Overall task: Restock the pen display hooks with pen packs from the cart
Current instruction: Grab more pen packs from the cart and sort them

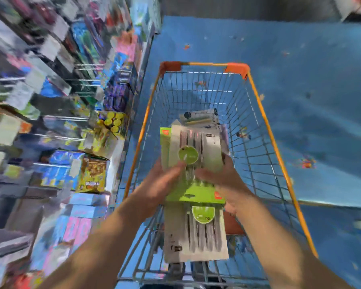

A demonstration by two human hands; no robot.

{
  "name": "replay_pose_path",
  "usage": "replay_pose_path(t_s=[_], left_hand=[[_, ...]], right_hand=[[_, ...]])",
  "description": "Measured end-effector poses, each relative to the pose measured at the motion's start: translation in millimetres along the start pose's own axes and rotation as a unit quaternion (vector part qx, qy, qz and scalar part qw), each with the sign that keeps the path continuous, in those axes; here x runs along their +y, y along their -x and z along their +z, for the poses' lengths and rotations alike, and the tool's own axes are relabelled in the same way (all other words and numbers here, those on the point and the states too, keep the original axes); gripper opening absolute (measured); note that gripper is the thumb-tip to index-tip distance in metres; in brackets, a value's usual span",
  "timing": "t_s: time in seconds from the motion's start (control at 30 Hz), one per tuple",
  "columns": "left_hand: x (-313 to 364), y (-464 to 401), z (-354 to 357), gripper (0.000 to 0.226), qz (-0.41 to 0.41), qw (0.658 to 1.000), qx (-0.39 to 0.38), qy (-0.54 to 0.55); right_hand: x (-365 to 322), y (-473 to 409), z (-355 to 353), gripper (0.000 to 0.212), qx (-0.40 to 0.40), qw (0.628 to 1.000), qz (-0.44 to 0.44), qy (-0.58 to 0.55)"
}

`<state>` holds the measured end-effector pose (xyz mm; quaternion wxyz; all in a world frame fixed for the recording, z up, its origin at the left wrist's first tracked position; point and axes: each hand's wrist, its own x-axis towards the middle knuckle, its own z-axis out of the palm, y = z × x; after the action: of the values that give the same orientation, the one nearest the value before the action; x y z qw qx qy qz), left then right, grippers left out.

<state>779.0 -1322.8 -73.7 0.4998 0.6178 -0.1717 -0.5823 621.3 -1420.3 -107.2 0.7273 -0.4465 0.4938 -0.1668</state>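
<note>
Over the orange-rimmed wire cart (265,126) both my hands hold pen packs with green headers. My left hand (161,182) grips the upper pack (194,149) from its left side, thumb on the front. My right hand (223,180) holds the right side, where the upper pack overlaps a lower pack (196,232) that hangs toward me. The frame does not show which hand bears the lower pack. More pen packs (200,117) lie in the cart basket beyond. The display hooks on the left are a motion blur.
Stocked shelves (56,113) with boxes and hanging goods run along the left, badly blurred. A blue floor (311,90) spreads to the right of and beyond the cart. The cart's near edge is close to my body.
</note>
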Motion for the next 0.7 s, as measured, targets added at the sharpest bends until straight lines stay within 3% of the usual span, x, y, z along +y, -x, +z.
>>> replay_pose_path(t_s=[0.1,0.23,0.3,0.37,0.43,0.53,0.6,0.7], left_hand=[[12,26,-1,0.025,0.002,0.993,0.03,0.111],[25,48,-12,0.02,0.018,0.993,0.059,0.099],[27,55,-19,0.025,0.017,0.993,0.069,0.093],[33,62,-23,0.04,0.008,0.99,0.075,0.115],[36,69,-29,0.055,-0.011,0.986,0.036,0.165],[37,78,-31,0.067,-0.012,0.989,0.028,0.143],[38,81,-29,0.055,-0.008,0.992,0.058,0.11],[41,82,-31,0.029,0.015,0.985,0.097,0.142]], right_hand=[[-10,19,21,0.08,0.049,0.996,-0.056,-0.045],[-30,44,48,0.026,0.112,0.98,-0.092,-0.135],[-38,52,56,0.019,0.125,0.976,-0.084,-0.16],[-48,59,62,0.022,0.087,0.982,-0.1,-0.134],[-54,66,66,0.034,0.046,0.991,-0.122,-0.036],[-61,75,73,0.066,0.0,0.985,-0.129,0.118],[-67,79,78,0.084,-0.005,0.98,-0.122,0.156],[-75,86,76,0.085,-0.005,0.996,-0.077,0.038]])
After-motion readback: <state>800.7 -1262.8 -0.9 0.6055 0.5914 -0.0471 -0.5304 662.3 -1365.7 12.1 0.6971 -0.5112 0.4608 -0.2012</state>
